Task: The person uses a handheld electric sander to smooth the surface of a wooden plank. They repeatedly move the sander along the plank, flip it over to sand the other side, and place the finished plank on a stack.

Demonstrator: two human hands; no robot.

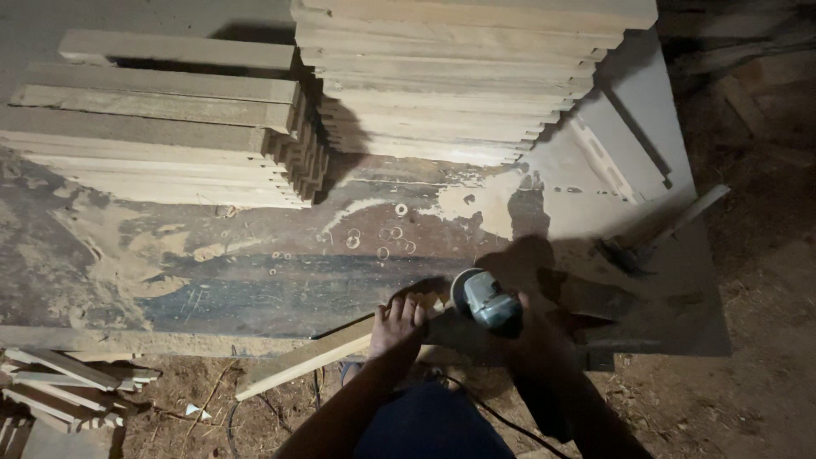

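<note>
Head view showed a long pale wooden strip (310,355) lying slantwise over the near edge of the worn, dusty table (255,280), pinned under the left hand (398,321), whose fingers pressed flat on its upper end. Just right of that hand, the right hand (531,327), deep in shadow, gripped a grey-blue angle grinder (486,299) touching the strip. Two stacks of pale planks (170,127) lay beyond.
</note>
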